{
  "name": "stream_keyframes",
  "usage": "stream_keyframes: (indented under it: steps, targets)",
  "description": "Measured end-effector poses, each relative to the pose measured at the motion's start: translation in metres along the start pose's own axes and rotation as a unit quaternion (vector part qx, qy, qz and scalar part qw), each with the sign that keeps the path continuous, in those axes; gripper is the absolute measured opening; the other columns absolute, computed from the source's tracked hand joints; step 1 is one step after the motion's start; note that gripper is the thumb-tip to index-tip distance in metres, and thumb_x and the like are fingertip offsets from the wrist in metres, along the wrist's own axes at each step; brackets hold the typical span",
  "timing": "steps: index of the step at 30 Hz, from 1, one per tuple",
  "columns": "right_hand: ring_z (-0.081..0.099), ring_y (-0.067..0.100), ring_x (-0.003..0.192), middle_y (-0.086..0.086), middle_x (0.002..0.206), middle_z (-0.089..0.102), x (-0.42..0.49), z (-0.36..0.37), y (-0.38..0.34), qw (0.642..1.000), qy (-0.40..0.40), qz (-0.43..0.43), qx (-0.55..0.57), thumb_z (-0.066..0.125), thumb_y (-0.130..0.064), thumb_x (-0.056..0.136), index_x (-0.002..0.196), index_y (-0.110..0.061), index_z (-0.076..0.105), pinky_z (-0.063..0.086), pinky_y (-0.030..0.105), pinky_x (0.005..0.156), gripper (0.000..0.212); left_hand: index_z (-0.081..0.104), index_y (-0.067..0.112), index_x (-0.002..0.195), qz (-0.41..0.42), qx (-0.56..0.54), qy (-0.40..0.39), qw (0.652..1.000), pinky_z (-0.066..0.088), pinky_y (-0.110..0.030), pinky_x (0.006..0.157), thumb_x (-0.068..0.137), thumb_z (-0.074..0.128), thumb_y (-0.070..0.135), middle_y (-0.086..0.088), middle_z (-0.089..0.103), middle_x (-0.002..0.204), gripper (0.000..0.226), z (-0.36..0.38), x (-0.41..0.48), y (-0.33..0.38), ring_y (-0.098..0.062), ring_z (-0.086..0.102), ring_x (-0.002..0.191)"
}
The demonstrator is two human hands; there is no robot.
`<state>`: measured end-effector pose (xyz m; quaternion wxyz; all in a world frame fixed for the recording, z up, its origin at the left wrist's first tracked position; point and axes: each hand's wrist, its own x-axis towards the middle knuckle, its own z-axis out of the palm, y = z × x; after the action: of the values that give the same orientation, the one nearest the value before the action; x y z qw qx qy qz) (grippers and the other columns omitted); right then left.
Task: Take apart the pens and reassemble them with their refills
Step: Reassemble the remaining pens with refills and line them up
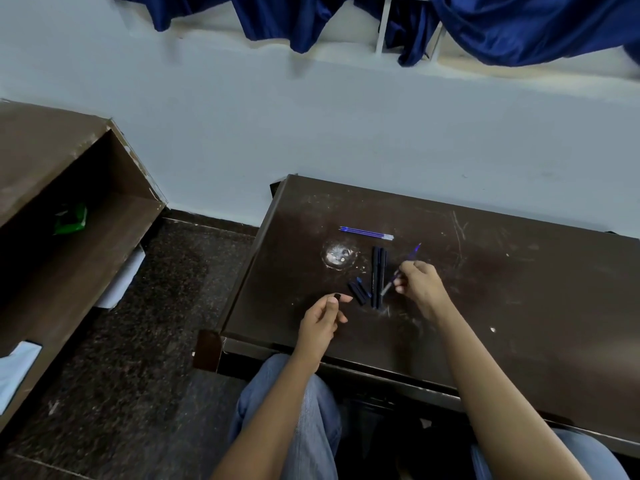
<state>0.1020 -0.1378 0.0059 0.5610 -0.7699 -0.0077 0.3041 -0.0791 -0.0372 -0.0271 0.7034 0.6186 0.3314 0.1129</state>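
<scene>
Pens (378, 277), two dark barrels lying side by side and touching, serve as the landmark near the middle of the dark, scratched tabletop (519, 306). Just left of their near ends lie a couple of short dark pen pieces (358, 292), one with a blue end. Beyond the barrels' far ends, well clear of them, a small bundle of blue refills (366, 233) lies crosswise with pale tips pointing right. Left of the barrels sits a round silvery scuff (338, 255) in the surface. To the right of the barrels the right hand (420, 284) pinches a blue refill (401, 270) between its fingertips, the refill tilted, its pale tip low toward the barrels and its far end raised away. Near and left of the barrels the left hand (323, 322) is curled around a small dark piece (336, 296) held between thumb and forefinger, just above the tabletop.
</scene>
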Motion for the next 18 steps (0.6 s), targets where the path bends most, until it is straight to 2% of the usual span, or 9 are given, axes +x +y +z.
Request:
stream_keyframes:
  steps: [2,5,11,13,16,18]
  targets:
    - [0.060,0.011,0.049,0.009,0.072,0.057,-0.016,0.014,-0.004,0.995,-0.044,-0.070,0.046,0.039,-0.005,0.098,0.091,-0.005,0.047,0.052,0.020,0.047,0.011,0.069,0.021,0.106,0.004,0.000,-0.012,1.000,0.034,-0.014,0.052,0.102,0.038,0.028,0.004,0.055,0.068,0.031,0.000,-0.003,0.001,0.002,0.042,0.052]
    - [0.065,0.020,0.057,0.009,0.078,0.061,-0.034,0.029,-0.002,0.984,-0.092,-0.146,0.036,0.038,-0.003,0.100,0.090,-0.011,0.044,0.057,0.027,0.055,0.014,0.069,0.018,0.107,0.015,-0.006,-0.021,1.000,0.035,-0.011,0.054,0.103,0.038,0.023,0.003,0.055,0.067,0.032,0.001,-0.006,0.001,0.003,0.044,0.053]
    - [0.068,0.026,0.066,0.004,0.079,0.066,-0.042,0.039,0.004,0.973,-0.122,-0.195,0.002,0.039,-0.008,0.100,0.091,-0.016,0.048,0.058,0.043,0.068,0.015,0.070,0.024,0.103,0.019,-0.006,-0.016,1.000,0.036,-0.010,0.055,0.102,0.039,0.024,0.005,0.055,0.065,0.031,0.001,-0.006,-0.001,0.004,0.045,0.055]
    - [0.069,0.027,0.066,0.005,0.080,0.066,-0.043,0.039,0.003,0.972,-0.127,-0.198,-0.001,0.039,-0.007,0.100,0.091,-0.014,0.048,0.058,0.041,0.067,0.014,0.070,0.025,0.102,0.017,-0.004,-0.015,1.000,0.035,-0.010,0.055,0.102,0.039,0.025,0.006,0.056,0.065,0.030,0.001,-0.004,-0.002,0.003,0.043,0.054]
    - [0.068,0.025,0.063,0.011,0.080,0.065,-0.046,0.041,0.001,0.968,-0.139,-0.208,-0.018,0.039,-0.004,0.099,0.095,-0.005,0.047,0.057,0.030,0.060,0.009,0.068,0.027,0.096,0.003,-0.002,-0.009,1.000,0.037,-0.012,0.056,0.102,0.040,0.026,0.006,0.057,0.066,0.028,0.002,-0.003,-0.003,0.002,0.042,0.054]
    - [0.069,0.026,0.065,0.013,0.083,0.066,-0.047,0.042,0.003,0.965,-0.145,-0.214,-0.047,0.042,-0.003,0.098,0.097,-0.002,0.049,0.055,0.027,0.060,0.007,0.065,0.024,0.095,-0.007,0.005,-0.007,1.000,0.038,-0.013,0.057,0.102,0.040,0.027,0.007,0.059,0.067,0.026,0.002,-0.001,-0.005,0.002,0.043,0.054]
